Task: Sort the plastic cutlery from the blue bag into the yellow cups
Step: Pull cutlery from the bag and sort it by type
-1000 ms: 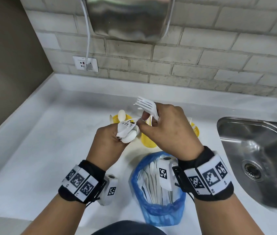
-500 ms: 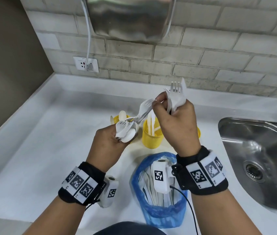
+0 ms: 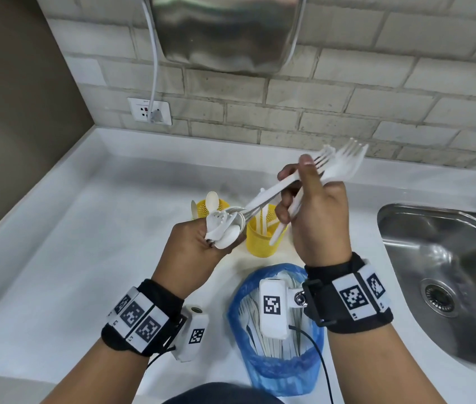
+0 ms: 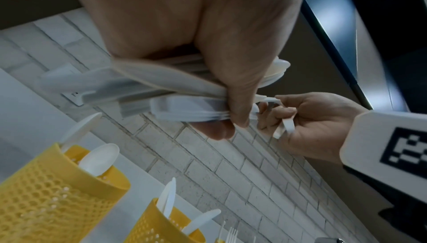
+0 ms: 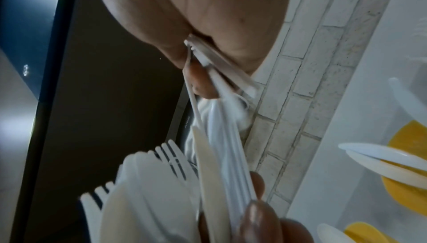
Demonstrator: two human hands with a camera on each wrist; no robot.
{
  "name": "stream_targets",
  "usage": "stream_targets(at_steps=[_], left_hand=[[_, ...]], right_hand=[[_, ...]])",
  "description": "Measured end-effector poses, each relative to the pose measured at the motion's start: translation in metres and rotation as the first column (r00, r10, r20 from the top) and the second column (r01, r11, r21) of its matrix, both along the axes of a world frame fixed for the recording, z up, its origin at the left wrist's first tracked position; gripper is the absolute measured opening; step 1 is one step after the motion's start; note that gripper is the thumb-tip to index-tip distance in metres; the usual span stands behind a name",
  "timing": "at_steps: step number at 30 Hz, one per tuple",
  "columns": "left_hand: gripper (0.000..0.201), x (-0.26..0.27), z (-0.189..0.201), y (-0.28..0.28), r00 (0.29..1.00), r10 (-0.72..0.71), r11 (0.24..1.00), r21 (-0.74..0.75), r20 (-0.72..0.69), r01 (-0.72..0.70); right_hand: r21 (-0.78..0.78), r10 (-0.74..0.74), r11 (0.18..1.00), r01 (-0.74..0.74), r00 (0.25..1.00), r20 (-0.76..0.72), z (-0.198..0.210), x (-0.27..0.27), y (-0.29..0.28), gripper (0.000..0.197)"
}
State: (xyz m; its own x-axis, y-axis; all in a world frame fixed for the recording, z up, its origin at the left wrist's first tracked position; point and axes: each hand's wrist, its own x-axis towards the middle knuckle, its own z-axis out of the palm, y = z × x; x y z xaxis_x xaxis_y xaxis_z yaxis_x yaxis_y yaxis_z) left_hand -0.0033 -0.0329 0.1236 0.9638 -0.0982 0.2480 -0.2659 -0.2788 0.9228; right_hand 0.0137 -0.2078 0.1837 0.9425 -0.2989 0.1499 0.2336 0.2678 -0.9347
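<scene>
Cutlery fills both hands above the white surface (image 3: 64, 258). The left hand (image 3: 193, 252) has its grip clamped round a bundle of white plastic cutlery (image 3: 225, 228), spoon bowls and fork heads poking out near the thumb. The right hand (image 3: 315, 217) has its grip closed on white forks (image 3: 338, 167), at least two, their tines pointing up and away toward the brick wall (image 3: 347, 106); the long handles slant down to meet the left hand's bundle.

Behind the hands stand two visible yellow cups: the left cup (image 3: 213, 208) holds two spoons, the middle cup (image 3: 263, 237) holds knives. The left wrist view shows the rim of a third cup (image 4: 219, 240) with fork tines in it. The blue bag (image 3: 277, 365) stands open just in front of the cups, more white cutlery inside, partly hidden by the right wrist camera. A steel sink (image 3: 446, 275) lies to the right, a wall socket (image 3: 149, 110) with a plugged-in cable to the left, and a steel appliance (image 3: 225, 30) hangs on the wall above.

Compared with half a second ago, the right hand has pulled its forks farther up and to the right, away from the left hand, so the handles now show at full length; the left hand has hardly moved.
</scene>
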Motion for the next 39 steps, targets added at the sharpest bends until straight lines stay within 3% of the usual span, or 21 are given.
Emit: stream_targets(at_steps=[3,8,11,15,18,21,24,29,33,39], left_hand=[[0.013,0.0,0.002,0.002,0.999,0.008,1.0,0.007,-0.049,-0.007],[0.016,0.002,0.005,0.006,0.984,-0.011,1.0,-0.013,-0.176,0.009],[0.018,0.001,0.008,0.007,0.976,-0.037,0.999,-0.013,-0.215,0.035],[0.017,0.0,0.01,0.008,0.974,-0.037,0.999,0.009,-0.222,0.04],[0.021,-0.002,0.013,0.006,0.973,-0.033,0.999,0.011,-0.227,0.037],[0.023,-0.003,0.012,0.007,0.976,-0.03,0.999,0.03,-0.217,0.038],[0.011,-0.002,0.012,0.009,0.975,-0.052,0.998,0.011,-0.216,0.056],[0.015,-0.004,0.015,0.008,0.978,-0.06,0.998,0.025,-0.202,0.066],[0.004,-0.004,0.014,0.006,0.968,-0.075,0.997,0.001,-0.237,0.078],[0.01,-0.003,0.014,0.007,0.964,-0.09,0.996,-0.004,-0.248,0.092]], right_hand=[[0.077,-0.049,0.996,0.046,0.998,0.049,0.005,0.0,-0.008,0.048],[0.237,-0.135,0.968,0.085,0.97,0.202,0.026,-0.008,-0.01,0.05],[0.07,-0.155,0.987,0.143,0.96,0.232,0.031,-0.011,-0.012,0.043],[-0.276,-0.014,0.957,0.091,0.963,0.27,0.027,-0.014,-0.011,0.012],[-0.568,0.04,0.818,0.092,0.976,0.215,0.028,-0.02,-0.007,0.017],[-0.788,0.182,0.612,-0.068,0.982,0.057,0.027,-0.022,-0.004,0.018],[-0.849,0.251,0.509,-0.139,0.968,-0.008,0.025,-0.023,-0.002,0.012],[-0.903,0.265,0.425,-0.064,0.963,0.056,0.019,-0.018,0.001,0.011],[-0.891,0.233,0.452,0.039,0.959,0.16,0.017,-0.016,0.001,0.008],[-0.845,0.147,0.512,0.157,0.953,0.266,0.018,-0.016,0.0,0.009]])
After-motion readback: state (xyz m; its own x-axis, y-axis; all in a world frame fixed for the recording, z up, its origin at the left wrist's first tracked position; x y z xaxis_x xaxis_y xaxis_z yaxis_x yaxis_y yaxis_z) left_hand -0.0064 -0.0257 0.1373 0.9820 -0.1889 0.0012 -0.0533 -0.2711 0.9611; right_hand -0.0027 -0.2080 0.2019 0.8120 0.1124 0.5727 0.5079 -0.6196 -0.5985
